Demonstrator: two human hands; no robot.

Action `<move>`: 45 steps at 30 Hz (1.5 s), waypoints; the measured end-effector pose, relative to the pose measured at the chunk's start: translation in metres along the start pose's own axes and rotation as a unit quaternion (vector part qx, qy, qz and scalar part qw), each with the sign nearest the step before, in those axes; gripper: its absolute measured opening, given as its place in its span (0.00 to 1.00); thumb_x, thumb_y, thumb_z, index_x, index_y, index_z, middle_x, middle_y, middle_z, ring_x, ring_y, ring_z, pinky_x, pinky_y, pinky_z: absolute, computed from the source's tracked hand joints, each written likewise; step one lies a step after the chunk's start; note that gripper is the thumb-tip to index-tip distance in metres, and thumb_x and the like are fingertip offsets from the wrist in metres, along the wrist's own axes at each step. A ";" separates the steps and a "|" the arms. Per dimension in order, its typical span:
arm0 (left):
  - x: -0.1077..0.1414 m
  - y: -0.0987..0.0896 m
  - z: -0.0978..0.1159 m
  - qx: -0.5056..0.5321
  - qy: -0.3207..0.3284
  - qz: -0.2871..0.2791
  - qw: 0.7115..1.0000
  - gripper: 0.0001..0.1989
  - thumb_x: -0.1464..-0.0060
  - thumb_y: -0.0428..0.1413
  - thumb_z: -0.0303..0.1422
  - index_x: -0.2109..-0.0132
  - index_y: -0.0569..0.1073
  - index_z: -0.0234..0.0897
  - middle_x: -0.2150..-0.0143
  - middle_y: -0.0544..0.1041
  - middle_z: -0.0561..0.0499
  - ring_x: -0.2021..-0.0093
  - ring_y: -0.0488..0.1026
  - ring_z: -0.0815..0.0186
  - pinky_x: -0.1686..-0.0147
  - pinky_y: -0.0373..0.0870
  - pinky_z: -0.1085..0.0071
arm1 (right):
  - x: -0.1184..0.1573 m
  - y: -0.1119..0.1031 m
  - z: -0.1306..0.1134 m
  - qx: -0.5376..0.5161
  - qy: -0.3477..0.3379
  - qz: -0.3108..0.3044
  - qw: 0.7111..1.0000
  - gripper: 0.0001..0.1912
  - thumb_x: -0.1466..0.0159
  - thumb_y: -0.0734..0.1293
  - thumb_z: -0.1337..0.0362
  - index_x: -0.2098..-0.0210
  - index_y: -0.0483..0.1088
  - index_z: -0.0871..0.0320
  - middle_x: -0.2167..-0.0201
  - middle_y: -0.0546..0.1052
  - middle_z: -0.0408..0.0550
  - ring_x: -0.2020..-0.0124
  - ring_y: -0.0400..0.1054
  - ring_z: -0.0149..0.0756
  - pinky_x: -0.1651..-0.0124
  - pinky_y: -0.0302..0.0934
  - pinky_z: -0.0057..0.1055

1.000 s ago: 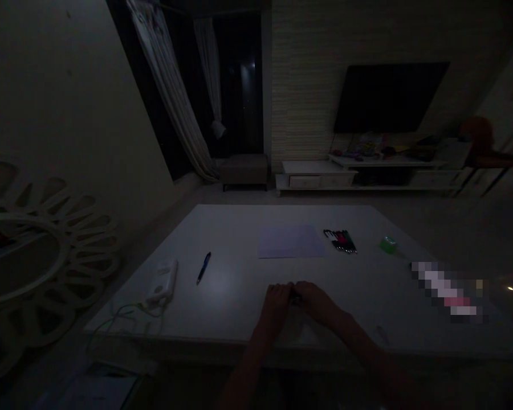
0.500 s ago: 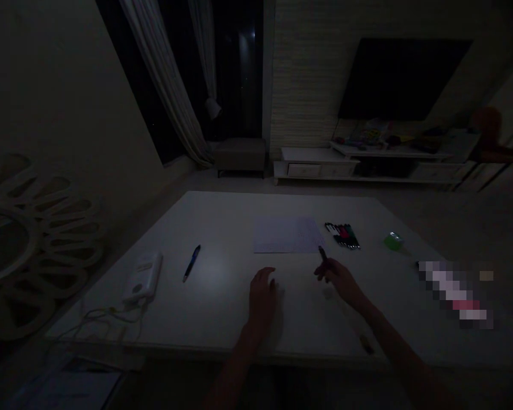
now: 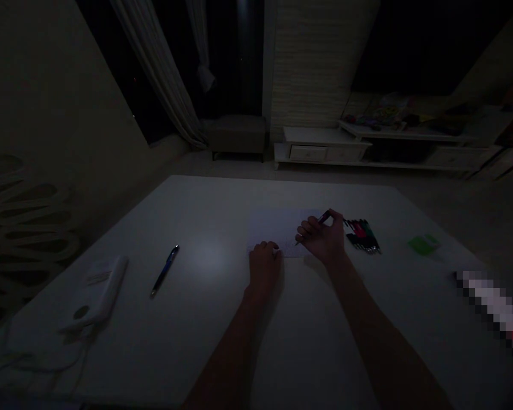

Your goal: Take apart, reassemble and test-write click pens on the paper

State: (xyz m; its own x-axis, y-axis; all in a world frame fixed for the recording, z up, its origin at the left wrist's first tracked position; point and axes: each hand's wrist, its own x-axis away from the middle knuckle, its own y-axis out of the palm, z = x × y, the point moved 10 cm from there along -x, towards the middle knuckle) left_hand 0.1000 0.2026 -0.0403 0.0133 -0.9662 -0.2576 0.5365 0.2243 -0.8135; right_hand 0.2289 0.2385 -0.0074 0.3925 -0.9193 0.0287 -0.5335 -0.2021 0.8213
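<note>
A sheet of paper (image 3: 265, 222) lies on the white table, with faint marks along its lower part. On its lower left edge rests my left hand (image 3: 265, 265), palm down, fingers slightly bent and the thumb apart, holding nothing. My right hand (image 3: 324, 236) is closed around a dark pen (image 3: 325, 216) over the right side of the sheet. The pen slants down to the left, its tip close to the paper; whether it touches I cannot tell. Just right of this hand is a row of several dark pens (image 3: 363, 236), one with red.
A blue-black pen (image 3: 165, 270) lies at the left, near a white box-like device (image 3: 96, 290) with cables. At the right are a green object (image 3: 423, 244) and a pixelated long item (image 3: 493, 307). The room is dim; a low white cabinet (image 3: 320, 151) stands beyond the table (image 3: 205, 330).
Both hands have moved forward onto the paper. The right hand has brought its pen, previously pointing up, round to slant down over the sheet. The view has tilted down and come nearer.
</note>
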 end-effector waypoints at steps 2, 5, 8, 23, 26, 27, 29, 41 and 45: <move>0.001 0.006 0.000 -0.023 0.006 -0.015 1.000 0.06 0.44 0.52 0.34 0.62 0.72 0.39 0.63 0.73 0.49 0.59 0.68 0.62 0.57 0.59 0.65 | -0.011 -0.007 -0.004 0.000 -0.009 -0.001 1.000 0.27 0.45 0.56 0.39 0.82 0.46 0.54 0.84 0.52 0.38 0.80 0.47 0.31 0.75 0.49 0.32; 0.003 0.010 0.002 -0.052 0.014 -0.022 0.998 0.06 0.43 0.51 0.36 0.64 0.71 0.39 0.64 0.73 0.49 0.60 0.67 0.61 0.57 0.58 0.64 | -0.021 -0.021 -0.010 0.030 -0.024 0.014 0.999 0.26 0.45 0.56 0.39 0.82 0.47 0.54 0.84 0.52 0.38 0.80 0.47 0.31 0.75 0.49 0.32; 0.002 0.009 0.004 -0.061 0.017 -0.018 0.998 0.06 0.43 0.51 0.36 0.64 0.70 0.39 0.64 0.72 0.49 0.60 0.67 0.61 0.57 0.58 0.63 | -0.025 -0.037 -0.016 0.100 -0.053 0.058 0.992 0.26 0.45 0.54 0.38 0.82 0.49 0.53 0.85 0.52 0.39 0.80 0.48 0.32 0.75 0.50 0.33; 0.001 0.011 0.004 -0.058 0.013 -0.024 0.998 0.07 0.43 0.51 0.36 0.64 0.70 0.39 0.64 0.72 0.49 0.60 0.66 0.61 0.57 0.58 0.63 | -0.028 -0.049 -0.025 0.189 -0.077 0.086 0.975 0.28 0.46 0.54 0.35 0.79 0.61 0.54 0.85 0.55 0.40 0.81 0.52 0.32 0.76 0.51 0.31; 0.001 0.010 0.005 -0.064 0.014 -0.023 0.998 0.06 0.43 0.51 0.36 0.64 0.70 0.39 0.64 0.72 0.49 0.60 0.66 0.61 0.57 0.58 0.63 | -0.028 -0.047 -0.025 0.214 -0.078 0.091 0.970 0.29 0.45 0.54 0.35 0.80 0.61 0.54 0.86 0.55 0.39 0.82 0.52 0.31 0.77 0.50 0.30; 0.001 0.010 0.005 -0.066 0.015 -0.024 0.997 0.06 0.43 0.51 0.36 0.64 0.70 0.39 0.64 0.72 0.49 0.60 0.66 0.61 0.57 0.58 0.63 | -0.028 -0.046 -0.025 0.223 -0.079 0.094 0.967 0.28 0.45 0.54 0.36 0.80 0.61 0.54 0.86 0.55 0.39 0.82 0.52 0.31 0.77 0.50 0.30; 0.001 0.010 0.006 -0.071 0.015 -0.026 0.997 0.07 0.43 0.51 0.36 0.64 0.70 0.39 0.64 0.73 0.48 0.60 0.66 0.61 0.58 0.58 0.63 | -0.030 -0.046 -0.025 0.236 -0.083 0.101 0.963 0.27 0.44 0.56 0.37 0.80 0.61 0.55 0.87 0.56 0.39 0.83 0.53 0.30 0.78 0.50 0.29; 0.001 0.011 0.004 -0.062 0.012 -0.025 0.998 0.07 0.42 0.51 0.36 0.64 0.70 0.39 0.65 0.72 0.48 0.61 0.66 0.60 0.57 0.58 0.62 | -0.035 -0.062 -0.006 0.432 -0.054 0.167 0.885 0.18 0.45 0.62 0.49 0.71 0.70 0.59 0.82 0.71 0.44 0.81 0.64 0.31 0.80 0.56 0.25; 0.000 0.011 0.005 -0.071 0.018 -0.020 0.997 0.06 0.43 0.51 0.36 0.64 0.70 0.39 0.64 0.72 0.48 0.61 0.66 0.60 0.57 0.58 0.62 | -0.026 -0.071 -0.007 0.495 -0.111 0.220 0.833 0.16 0.46 0.64 0.51 0.79 0.66 0.58 0.87 0.63 0.39 0.86 0.54 0.25 0.85 0.47 0.21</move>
State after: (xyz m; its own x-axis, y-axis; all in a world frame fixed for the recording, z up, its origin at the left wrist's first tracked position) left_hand 0.1099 0.2040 -0.0463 -0.0363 -0.9701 -0.2400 0.4110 0.2044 -0.8884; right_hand 0.2620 0.2787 -0.0621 -0.0937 -0.9956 0.0077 -0.9889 0.0922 -0.1164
